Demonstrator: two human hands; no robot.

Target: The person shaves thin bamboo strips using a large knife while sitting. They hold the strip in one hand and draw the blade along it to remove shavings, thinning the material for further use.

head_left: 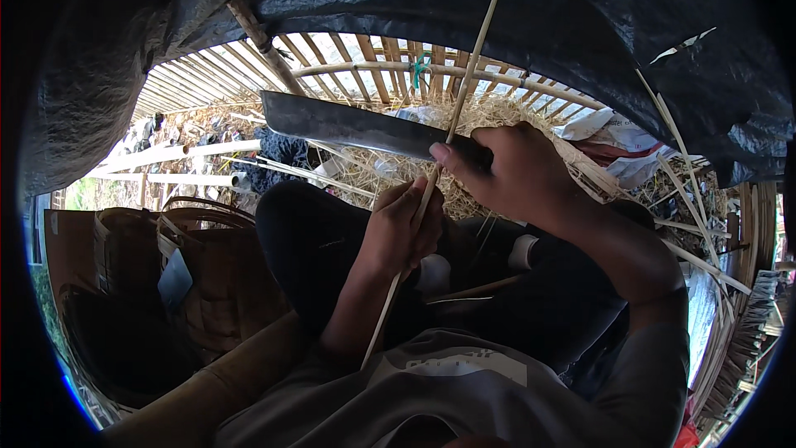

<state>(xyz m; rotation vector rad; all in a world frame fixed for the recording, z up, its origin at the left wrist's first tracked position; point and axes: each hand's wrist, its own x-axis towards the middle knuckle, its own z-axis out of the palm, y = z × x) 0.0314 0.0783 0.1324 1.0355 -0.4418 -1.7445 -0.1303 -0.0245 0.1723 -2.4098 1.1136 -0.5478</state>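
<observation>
My left hand [404, 228] is closed round a long thin bamboo strip [479, 41], which slants from my lap up past the top of the view. Just above it, my right hand [518, 168] grips a machete [348, 127] with a broad dark blade. The blade points to the left and lies across the strip. My right thumb presses on the strip close to the blade's base. The machete's handle is mostly hidden inside my right fist. Below the left hand, the strip's lower end [383, 323] runs down to my shirt.
Straw and shavings [365, 170] cover the ground ahead. A slatted bamboo fence [373, 66] stands beyond, under a black tarp [531, 0]. Woven baskets [224, 282] and a thick bamboo pole [240, 365] are at my left. More strips [688, 158] lean at the right.
</observation>
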